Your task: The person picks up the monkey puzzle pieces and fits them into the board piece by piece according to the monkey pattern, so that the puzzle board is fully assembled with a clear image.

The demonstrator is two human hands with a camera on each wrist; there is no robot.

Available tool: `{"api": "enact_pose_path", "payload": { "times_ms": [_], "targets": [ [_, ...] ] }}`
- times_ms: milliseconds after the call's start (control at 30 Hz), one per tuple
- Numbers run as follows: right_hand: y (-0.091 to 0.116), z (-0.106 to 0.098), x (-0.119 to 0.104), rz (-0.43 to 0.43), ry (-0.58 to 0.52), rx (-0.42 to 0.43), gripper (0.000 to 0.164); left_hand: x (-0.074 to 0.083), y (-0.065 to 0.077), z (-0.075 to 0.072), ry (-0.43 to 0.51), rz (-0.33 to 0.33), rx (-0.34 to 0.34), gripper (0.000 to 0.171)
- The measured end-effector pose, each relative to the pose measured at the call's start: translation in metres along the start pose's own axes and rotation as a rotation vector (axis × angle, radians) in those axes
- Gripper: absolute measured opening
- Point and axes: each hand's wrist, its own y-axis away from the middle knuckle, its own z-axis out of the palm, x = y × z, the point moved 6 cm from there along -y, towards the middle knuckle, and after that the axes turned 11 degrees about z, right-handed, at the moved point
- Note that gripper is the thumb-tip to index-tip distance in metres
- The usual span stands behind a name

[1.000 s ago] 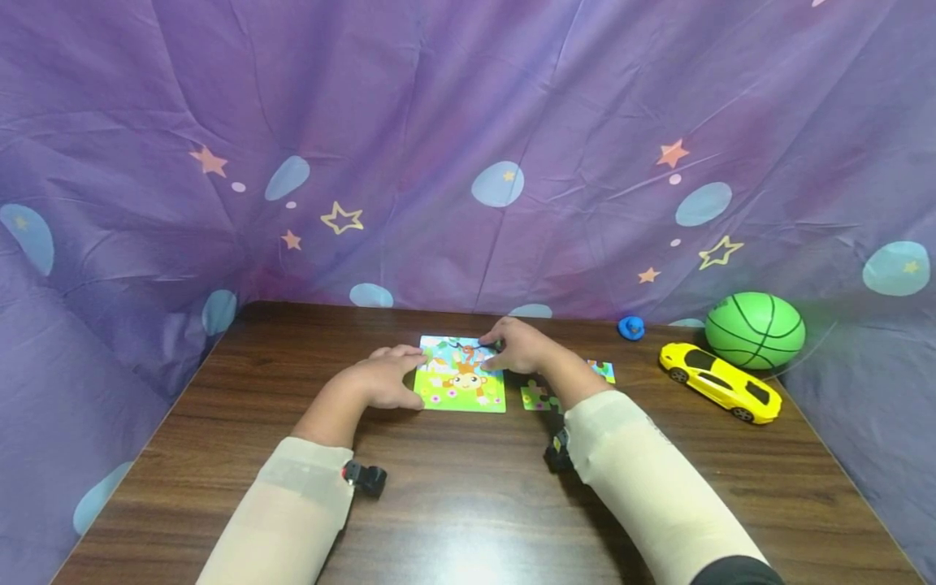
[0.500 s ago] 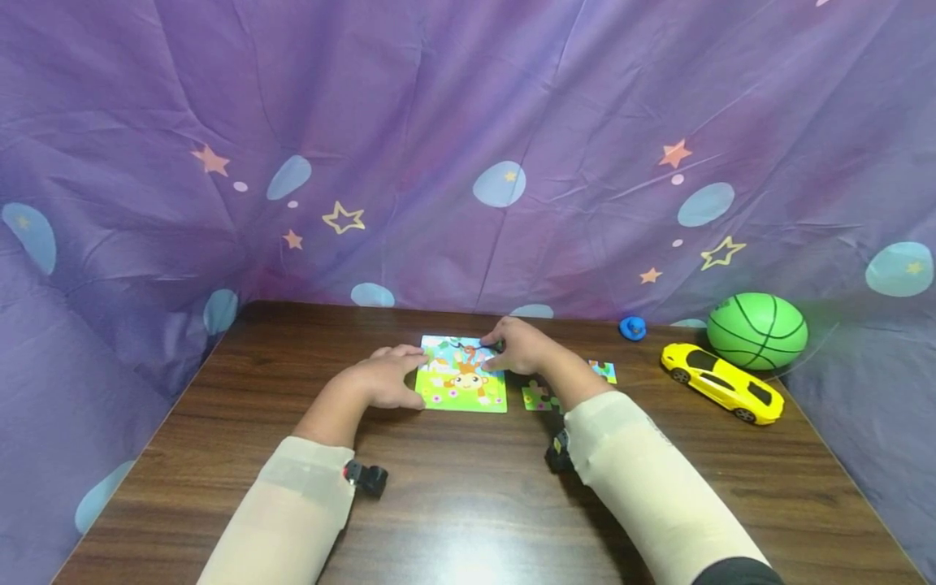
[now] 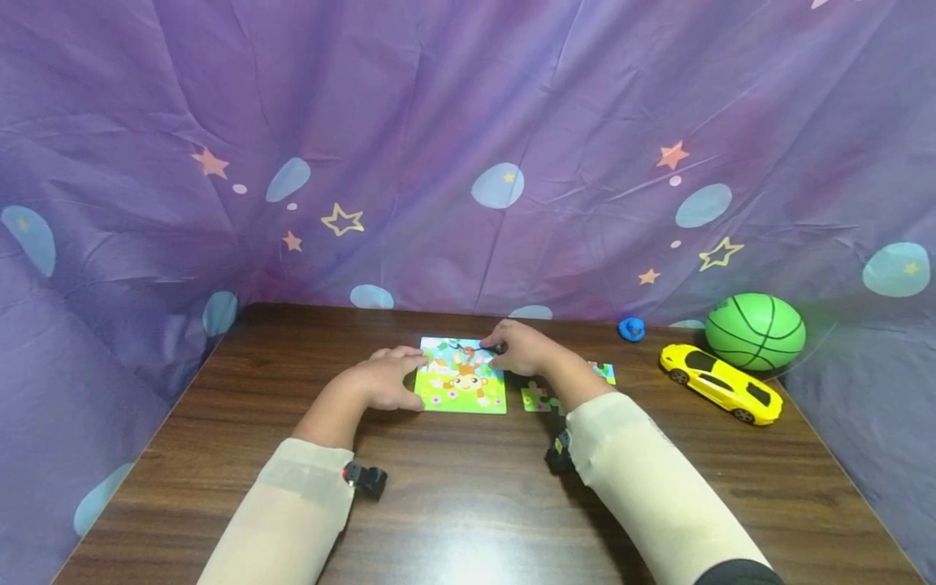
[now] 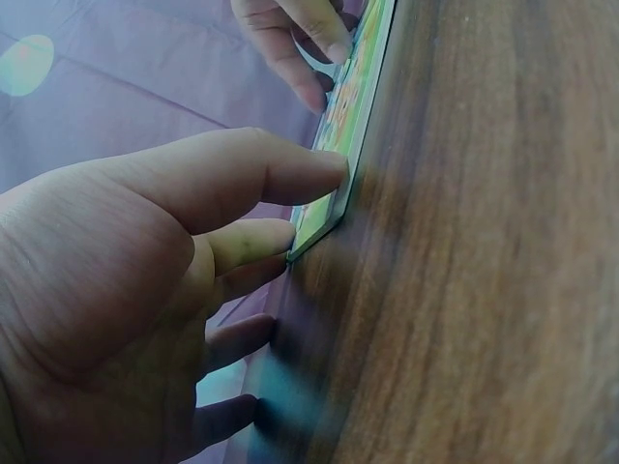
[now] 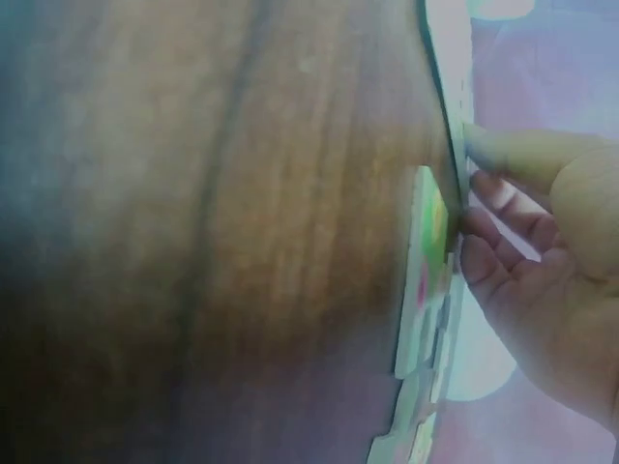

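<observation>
While left hand (image 3: 383,380) spreads wide against monkey board (image 3: 459,392), right hand (image 3: 522,348) at its edge, grip unclear

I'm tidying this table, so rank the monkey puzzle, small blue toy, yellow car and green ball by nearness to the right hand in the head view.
From the right hand, nearest first:
1. Monkey puzzle: at its fingertips, leftward.
2. Small blue toy: right, near the back edge.
3. Yellow car: farther right, in front of the ball.
4. Green ball: far right, behind the car.
</observation>
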Motion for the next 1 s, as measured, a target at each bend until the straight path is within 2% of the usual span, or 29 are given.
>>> {"api": "enact_pose_path", "payload": {
  "times_ms": [333,433,533,633,833,1000],
  "targets": [
    [-0.002,-0.002,0.004,0.065,-0.083,-0.007,0.045,0.005,0.004,-0.004,0.001,0.012,-0.003,0.094],
    [0.001,-0.004,0.008,0.094,-0.165,0.002,0.045,0.004,0.004,-0.004,0.003,0.016,0.006,0.094],
    [0.009,-0.009,0.014,0.132,-0.276,0.015,0.047,0.003,0.003,-0.003,0.004,0.018,0.014,0.094],
    [0.021,-0.018,0.019,0.132,-0.358,0.049,0.05,0.001,0.002,-0.002,0.006,0.009,0.018,0.094],
    [0.047,-0.032,0.038,0.124,-0.384,0.147,0.053,0.002,0.002,-0.003,0.0,0.018,0.022,0.094],
    [0.058,-0.03,0.055,0.17,-0.388,0.163,0.053,0.001,0.002,-0.003,-0.008,0.012,0.024,0.093]
  ]
}}
